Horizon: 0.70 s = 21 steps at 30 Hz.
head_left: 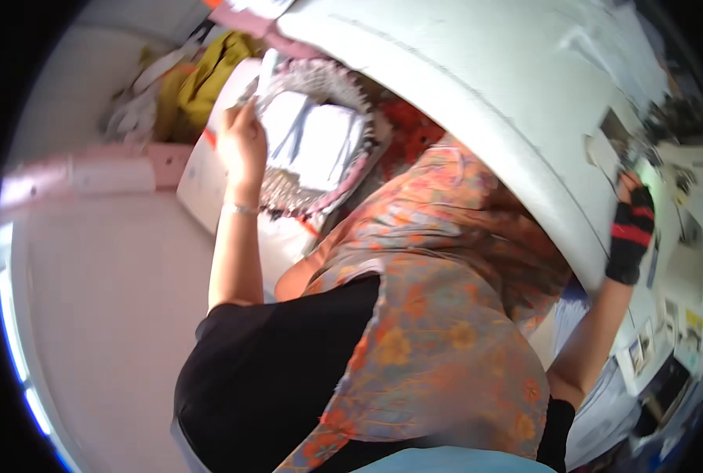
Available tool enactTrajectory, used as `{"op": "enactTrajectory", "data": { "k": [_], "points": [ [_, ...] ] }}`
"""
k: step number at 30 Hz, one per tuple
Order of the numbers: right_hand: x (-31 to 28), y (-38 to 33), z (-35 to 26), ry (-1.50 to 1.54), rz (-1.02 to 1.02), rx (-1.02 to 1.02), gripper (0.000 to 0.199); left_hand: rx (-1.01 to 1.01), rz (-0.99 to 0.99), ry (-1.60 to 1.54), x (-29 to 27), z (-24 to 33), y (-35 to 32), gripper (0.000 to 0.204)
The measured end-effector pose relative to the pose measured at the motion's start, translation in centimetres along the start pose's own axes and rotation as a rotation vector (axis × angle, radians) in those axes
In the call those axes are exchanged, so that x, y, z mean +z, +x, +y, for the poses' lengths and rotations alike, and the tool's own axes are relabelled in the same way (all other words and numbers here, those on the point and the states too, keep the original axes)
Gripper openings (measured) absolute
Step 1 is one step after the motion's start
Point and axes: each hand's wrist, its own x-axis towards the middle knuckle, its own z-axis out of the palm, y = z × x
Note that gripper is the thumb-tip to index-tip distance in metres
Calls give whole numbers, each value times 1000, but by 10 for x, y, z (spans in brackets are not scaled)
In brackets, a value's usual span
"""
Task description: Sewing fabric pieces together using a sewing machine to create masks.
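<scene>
My left hand (pixel 243 146) is raised at the edge of a round basket (pixel 357 87) with a woven, patterned rim. Its fingers are curled together, and a pale strip (pixel 268 69) sticks up just beyond them; blur hides what exactly they grip. Folded white cloth pieces (pixel 324 142) with grey-blue bands lie inside the basket. On the white worktable, my right hand (pixel 634 221) wears a black and red fingerless glove. Its bare fingertips reach toward a small white piece (pixel 602 156) beside a dark opening in the tabletop. Whether they hold it is unclear.
The curved white tabletop (pixel 462 71) runs from the upper middle down the right side. Machine parts (pixel 678 130) crowd its right end. Yellow cloth (pixel 217 75) is heaped at the upper left. A floral apron (pixel 438 315) covers my lap.
</scene>
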Motion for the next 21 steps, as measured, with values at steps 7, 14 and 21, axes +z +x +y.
{"op": "enactTrajectory", "data": {
  "k": [7, 14, 21],
  "points": [
    [-4, -4, 30, -194, -123, -42, 26, -228, -556, 14, 101, -18, -73, 48],
    [-6, -5, 33, -275, -134, -70, 22, -72, -901, -254, 171, 11, -114, 45],
    [-8, -3, 5, -144, -99, -40, 25, -268, -387, -521, 124, 46, -76, 38]
  ]
}}
